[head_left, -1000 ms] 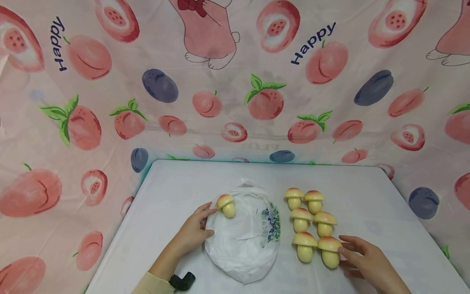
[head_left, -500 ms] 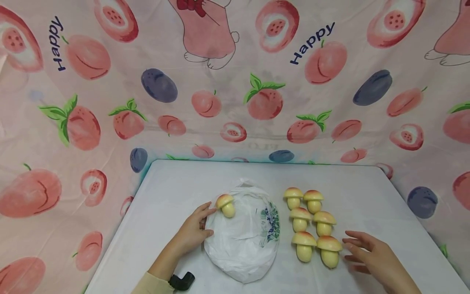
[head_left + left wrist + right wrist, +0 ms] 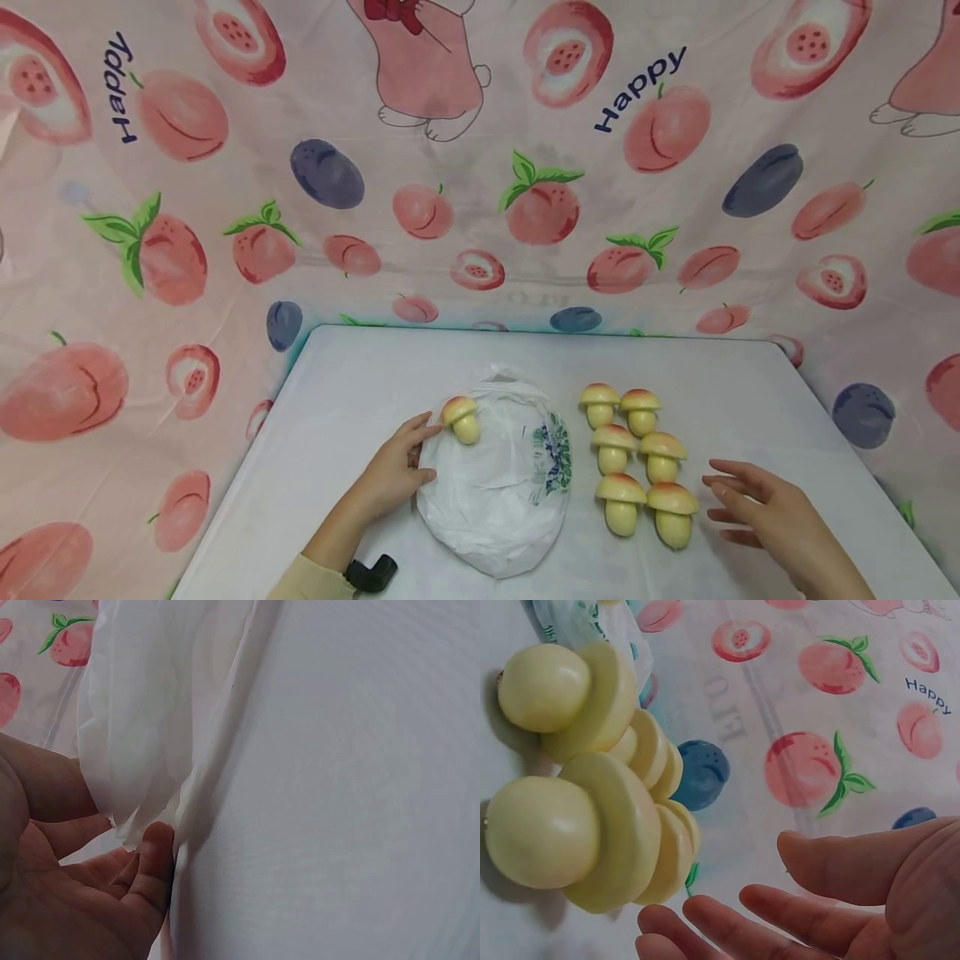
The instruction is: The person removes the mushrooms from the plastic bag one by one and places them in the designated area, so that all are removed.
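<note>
Working across the white table (image 3: 360, 367) from left to right, we note first a small black object (image 3: 372, 574) at the near edge by the cream sleeve (image 3: 300, 583); we cannot tell what it is. Our left hand (image 3: 392, 473) rests on the table with fingers loosely bent against the left rim of the white plastic bag (image 3: 491, 483). In the left wrist view a fingertip touches the bag's folded edge, but we cannot tell whether it pinches the film or only presses beside it. We judge the hand is there to keep the light bag from sliding.

One toy mushroom (image 3: 461, 419) lies on the bag's far left part, just beside the left fingertips. Count on the bag: one.

Right of the bag, apart from it, the mushroom group (image 3: 637, 458) lies in two neat columns of three pairs, caps pointing away from us, neighbours touching or nearly so. Count on the table: six. Total mushrooms: seven. Bags: one. The tidy rows look deliberate, probably for easy picking one at a time.

Our right hand (image 3: 772, 521) hovers just right of the nearest right-column mushroom (image 3: 672, 512), fingers spread and relaxed, holding nothing and touching nothing. The right wrist view confirms a clear gap between fingertips (image 3: 705, 919) and the caps.
</note>
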### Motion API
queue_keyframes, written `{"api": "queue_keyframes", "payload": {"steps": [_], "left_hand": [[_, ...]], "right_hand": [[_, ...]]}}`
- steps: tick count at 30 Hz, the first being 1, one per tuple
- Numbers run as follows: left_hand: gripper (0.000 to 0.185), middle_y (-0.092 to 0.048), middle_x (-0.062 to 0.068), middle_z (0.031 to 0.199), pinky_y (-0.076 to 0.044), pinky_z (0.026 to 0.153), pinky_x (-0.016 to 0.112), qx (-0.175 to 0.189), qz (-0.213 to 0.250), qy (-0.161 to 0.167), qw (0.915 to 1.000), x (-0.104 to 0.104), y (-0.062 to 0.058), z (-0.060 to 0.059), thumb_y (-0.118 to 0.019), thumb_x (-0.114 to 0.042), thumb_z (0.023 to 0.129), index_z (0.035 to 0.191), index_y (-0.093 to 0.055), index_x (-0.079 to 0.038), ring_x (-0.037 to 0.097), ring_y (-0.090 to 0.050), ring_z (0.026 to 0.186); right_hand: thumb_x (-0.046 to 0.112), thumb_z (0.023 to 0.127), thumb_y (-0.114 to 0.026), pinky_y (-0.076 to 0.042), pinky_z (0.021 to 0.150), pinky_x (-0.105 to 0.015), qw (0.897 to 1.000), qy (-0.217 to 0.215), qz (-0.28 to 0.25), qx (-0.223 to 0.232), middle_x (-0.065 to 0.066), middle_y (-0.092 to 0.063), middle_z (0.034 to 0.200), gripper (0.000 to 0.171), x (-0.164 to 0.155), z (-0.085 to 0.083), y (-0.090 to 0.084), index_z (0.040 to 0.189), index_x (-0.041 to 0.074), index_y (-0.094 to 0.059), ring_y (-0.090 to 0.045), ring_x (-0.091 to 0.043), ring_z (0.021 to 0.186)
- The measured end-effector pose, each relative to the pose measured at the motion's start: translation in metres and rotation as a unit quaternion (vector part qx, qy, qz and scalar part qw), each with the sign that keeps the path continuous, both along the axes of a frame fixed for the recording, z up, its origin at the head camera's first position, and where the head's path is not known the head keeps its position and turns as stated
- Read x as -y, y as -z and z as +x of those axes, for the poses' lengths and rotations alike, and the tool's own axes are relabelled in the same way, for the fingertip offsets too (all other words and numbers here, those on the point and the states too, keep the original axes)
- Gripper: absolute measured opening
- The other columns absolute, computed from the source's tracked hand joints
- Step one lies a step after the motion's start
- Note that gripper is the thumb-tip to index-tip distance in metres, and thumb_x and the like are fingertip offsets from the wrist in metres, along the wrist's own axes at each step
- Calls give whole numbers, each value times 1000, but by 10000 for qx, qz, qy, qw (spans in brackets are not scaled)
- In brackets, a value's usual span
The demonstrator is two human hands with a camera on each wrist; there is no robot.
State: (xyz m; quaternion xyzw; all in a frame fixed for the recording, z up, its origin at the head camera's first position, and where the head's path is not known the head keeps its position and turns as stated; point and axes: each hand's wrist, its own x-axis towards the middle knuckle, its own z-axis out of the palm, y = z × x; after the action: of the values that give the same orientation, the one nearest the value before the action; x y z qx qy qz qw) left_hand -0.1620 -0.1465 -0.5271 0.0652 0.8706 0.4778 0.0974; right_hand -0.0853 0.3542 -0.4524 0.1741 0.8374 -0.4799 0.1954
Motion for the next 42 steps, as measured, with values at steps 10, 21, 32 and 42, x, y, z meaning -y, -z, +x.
{"api": "queue_keyframes", "payload": {"steps": [10, 21, 32, 42], "left_hand": [[66, -39, 5, 174, -56, 102, 43, -89, -78, 35, 9999, 0, 1, 0, -80, 8, 87, 149, -64, -10, 26, -64, 125], [66, -39, 7, 174, -56, 105, 49, -82, -44, 54, 9999, -1, 1, 1, -80, 8, 87, 149, -64, -9, 29, -65, 125], [66, -38, 6, 174, -55, 107, 52, -83, -36, 66, 9999, -1, 0, 1, -79, 7, 88, 150, -63, -9, 31, -64, 128], [67, -37, 9, 174, -58, 101, 45, -47, 71, 60, 9999, -1, -1, 1, -79, 9, 86, 149, -64, -8, 25, -67, 118]], "right_hand": [[45, 111, -56, -66, 86, -40, 9998, -46, -6, -197, -27, -58, 155, 75, 9, -5, -12, 165, -1, -33, -77, -25, 112], [38, 111, -60, -66, 83, -37, 9978, -148, -78, -644, -27, -63, 149, 70, 24, -11, -19, 164, -2, -37, -78, -22, 108], [37, 110, -63, -66, 84, -41, 9969, -232, -203, -717, -28, -64, 148, 68, 44, -22, -24, 161, -1, -42, -80, -26, 105], [31, 111, -62, -66, 86, -41, 9932, -453, -529, -929, -29, -62, 149, 61, 64, -27, -26, 159, -1, -45, -78, -29, 108]]}}
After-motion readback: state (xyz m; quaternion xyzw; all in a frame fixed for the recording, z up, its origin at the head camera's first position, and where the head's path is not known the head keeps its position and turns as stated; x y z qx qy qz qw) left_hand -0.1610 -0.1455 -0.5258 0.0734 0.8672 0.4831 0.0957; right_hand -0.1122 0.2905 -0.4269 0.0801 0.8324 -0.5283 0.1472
